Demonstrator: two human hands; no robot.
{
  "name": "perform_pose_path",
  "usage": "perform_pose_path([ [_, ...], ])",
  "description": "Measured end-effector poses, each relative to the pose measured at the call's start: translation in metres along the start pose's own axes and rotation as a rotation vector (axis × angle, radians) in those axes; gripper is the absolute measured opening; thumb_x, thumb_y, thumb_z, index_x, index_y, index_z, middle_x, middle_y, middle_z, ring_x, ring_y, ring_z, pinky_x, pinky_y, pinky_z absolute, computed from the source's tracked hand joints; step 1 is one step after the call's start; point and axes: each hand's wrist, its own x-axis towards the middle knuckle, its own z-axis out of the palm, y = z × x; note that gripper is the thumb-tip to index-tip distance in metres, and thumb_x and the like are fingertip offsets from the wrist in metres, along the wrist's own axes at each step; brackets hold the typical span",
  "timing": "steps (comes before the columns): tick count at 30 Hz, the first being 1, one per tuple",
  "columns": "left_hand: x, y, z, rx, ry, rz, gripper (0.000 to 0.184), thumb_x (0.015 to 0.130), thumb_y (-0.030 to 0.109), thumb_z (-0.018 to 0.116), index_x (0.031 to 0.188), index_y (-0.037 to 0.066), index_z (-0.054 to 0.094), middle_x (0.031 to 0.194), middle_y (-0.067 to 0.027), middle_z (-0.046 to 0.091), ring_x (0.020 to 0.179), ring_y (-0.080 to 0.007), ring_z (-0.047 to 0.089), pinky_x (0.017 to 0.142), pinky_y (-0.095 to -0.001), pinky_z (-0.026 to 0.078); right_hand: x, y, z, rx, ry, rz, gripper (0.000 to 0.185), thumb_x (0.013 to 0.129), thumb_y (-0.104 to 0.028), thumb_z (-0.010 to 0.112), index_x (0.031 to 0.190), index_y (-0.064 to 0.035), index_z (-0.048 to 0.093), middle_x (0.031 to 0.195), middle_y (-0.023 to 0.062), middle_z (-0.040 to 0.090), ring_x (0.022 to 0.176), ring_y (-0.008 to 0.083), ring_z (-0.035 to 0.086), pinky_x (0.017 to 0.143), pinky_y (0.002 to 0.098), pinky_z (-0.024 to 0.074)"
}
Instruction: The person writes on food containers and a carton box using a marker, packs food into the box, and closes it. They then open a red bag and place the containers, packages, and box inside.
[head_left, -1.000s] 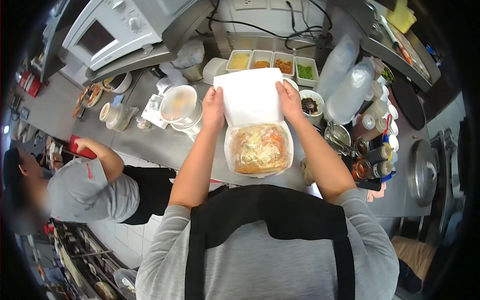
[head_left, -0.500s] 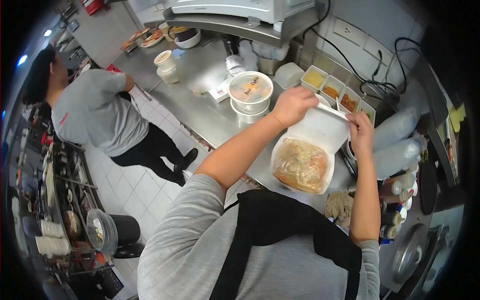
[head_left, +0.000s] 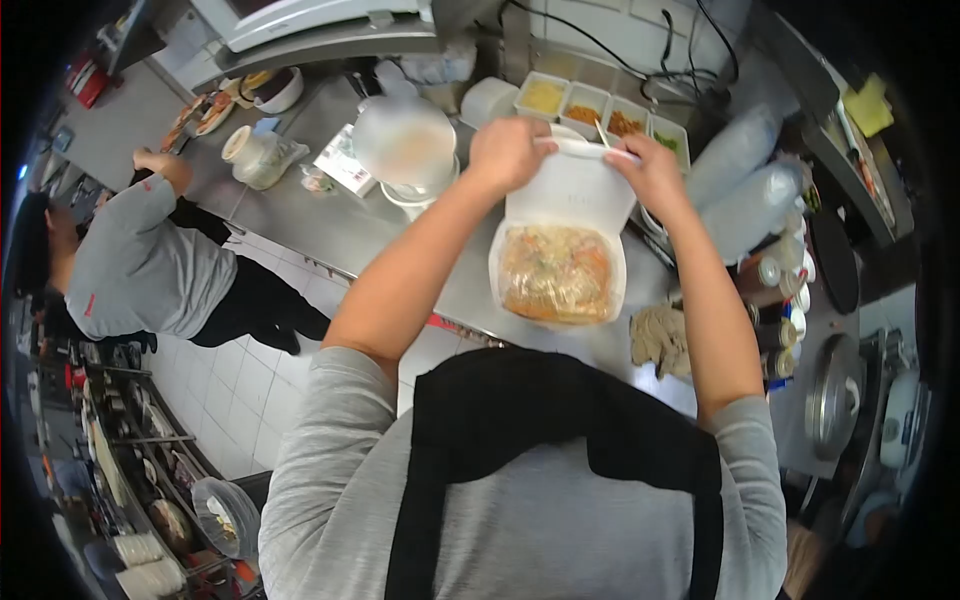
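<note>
A white hinged takeout box [head_left: 568,195] stands open on the steel counter, its lid raised toward the back. Food wrapped in clear plastic [head_left: 556,272] fills its base. My left hand [head_left: 508,155] pinches the left end of the lid's upper edge. At the right end of that edge, my right hand [head_left: 652,172] grips the lid between thumb and fingers. Just left of my left hand are stacked white tubs [head_left: 408,150], the top one with a clear lid. Small trays of toppings [head_left: 582,103] sit behind the lid.
A co-worker [head_left: 150,250] stands at the left. On the counter [head_left: 300,235] are a cream-coloured jar [head_left: 258,158] and a white carton [head_left: 345,165]. Plastic-wrapped stacks [head_left: 755,185], several bottles [head_left: 775,320] and a crumpled cloth [head_left: 660,338] lie to the right.
My view has shifted, so the counter and box appear further left. Both hands still hold the lid's edge. The co-worker has moved, one arm now raised toward the counter.
</note>
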Motion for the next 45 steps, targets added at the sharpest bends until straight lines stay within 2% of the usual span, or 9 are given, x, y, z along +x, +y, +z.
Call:
perform_pose_path([
  [1, -0.004, 0.002, 0.003, 0.008, -0.003, -0.044, 0.029, 0.081, 0.034, 0.062, 0.090, 0.008, 0.068, 0.092, -0.0171, 0.066, 0.086, -0.0354, 0.063, 0.074, -0.0445, 0.049, -0.009, -0.002, -0.001, -0.008, 0.001, -0.021, 0.023, 0.083, -0.024, 0.065, 0.094, -0.0048, 0.069, 0.085, 0.0126, 0.062, 0.080, 0.0302, 0.060, 0.074, 0.0366, 0.0465],
  [2, -0.009, -0.007, 0.005, 0.010, 0.075, 0.142, 0.024, 0.081, 0.031, 0.063, 0.088, 0.009, 0.069, 0.087, -0.0165, 0.065, 0.083, -0.0362, 0.062, 0.071, -0.0453, 0.049, -0.014, -0.007, -0.008, -0.017, 0.004, -0.047, 0.023, 0.083, -0.024, 0.065, 0.096, -0.0056, 0.069, 0.084, 0.0126, 0.062, 0.079, 0.0304, 0.059, 0.073, 0.0369, 0.0463],
  [5, -0.050, -0.006, -0.012, 0.024, 0.200, 0.247, 0.019, 0.081, 0.025, 0.065, 0.090, 0.009, 0.068, 0.085, -0.0157, 0.061, 0.077, -0.0363, 0.060, 0.068, -0.0437, 0.049, -0.044, -0.037, -0.037, -0.065, -0.012, -0.024, 0.020, 0.082, -0.018, 0.065, 0.097, -0.0064, 0.070, 0.084, 0.0115, 0.059, 0.074, 0.0271, 0.058, 0.070, 0.0354, 0.0466],
  [10, -0.144, 0.005, -0.002, -0.218, 0.042, 0.091, 0.020, 0.074, 0.008, 0.072, 0.093, 0.007, 0.066, 0.087, -0.0131, 0.058, 0.073, -0.0322, 0.060, 0.064, -0.0377, 0.049, -0.125, -0.063, -0.038, 0.127, -0.083, 0.219, 0.019, 0.076, -0.002, 0.070, 0.095, -0.0049, 0.069, 0.086, 0.0085, 0.057, 0.074, 0.0222, 0.058, 0.067, 0.0317, 0.0474],
  [13, -0.183, -0.002, 0.020, -0.330, 0.073, 0.087, 0.020, 0.072, 0.006, 0.073, 0.091, 0.006, 0.065, 0.087, -0.0127, 0.059, 0.077, -0.0313, 0.060, 0.068, -0.0375, 0.049, -0.170, -0.048, -0.009, 0.286, 0.027, 0.222, 0.021, 0.072, 0.000, 0.072, 0.093, -0.0050, 0.068, 0.087, 0.0072, 0.057, 0.076, 0.0221, 0.060, 0.067, 0.0314, 0.0484],
  [22, -0.206, -0.032, 0.065, -0.408, 0.211, 0.153, 0.022, 0.067, -0.001, 0.075, 0.085, 0.004, 0.065, 0.089, -0.0109, 0.061, 0.086, -0.0287, 0.060, 0.077, -0.0374, 0.049, -0.214, -0.011, 0.035, 0.201, 0.049, 0.124, 0.020, 0.070, -0.004, 0.075, 0.089, -0.0063, 0.069, 0.092, 0.0103, 0.066, 0.093, 0.0250, 0.063, 0.075, 0.0331, 0.0511],
  [29, -0.206, -0.040, 0.071, -0.159, 0.157, 0.232, 0.018, 0.070, 0.007, 0.075, 0.084, 0.006, 0.064, 0.094, -0.0087, 0.062, 0.091, -0.0270, 0.060, 0.083, -0.0386, 0.046, -0.211, -0.009, 0.038, 0.123, 0.110, 0.001, 0.022, 0.068, -0.005, 0.076, 0.089, -0.0076, 0.069, 0.088, 0.0079, 0.067, 0.094, 0.0254, 0.063, 0.078, 0.0336, 0.0502],
  [39, -0.196, -0.026, 0.075, -0.023, 0.122, 0.345, 0.022, 0.072, 0.011, 0.073, 0.092, 0.007, 0.065, 0.103, -0.0079, 0.063, 0.098, -0.0266, 0.060, 0.082, -0.0382, 0.047, -0.217, -0.015, 0.036, -0.030, 0.065, -0.134, 0.022, 0.070, -0.012, 0.076, 0.090, -0.0082, 0.067, 0.119, 0.0080, 0.058, 0.116, 0.0338, 0.049, 0.093, 0.0420, 0.0438],
  [45, -0.198, -0.006, 0.086, 0.059, 0.142, 0.426, 0.025, 0.073, 0.013, 0.072, 0.096, 0.008, 0.066, 0.108, -0.0075, 0.064, 0.103, -0.0264, 0.060, 0.082, -0.0380, 0.047, -0.204, -0.027, 0.064, -0.008, -0.106, -0.306, 0.018, 0.075, -0.010, 0.071, 0.091, -0.0051, 0.063, 0.122, 0.0078, 0.058, 0.120, 0.0271, 0.051, 0.098, 0.0446, 0.0420],
])
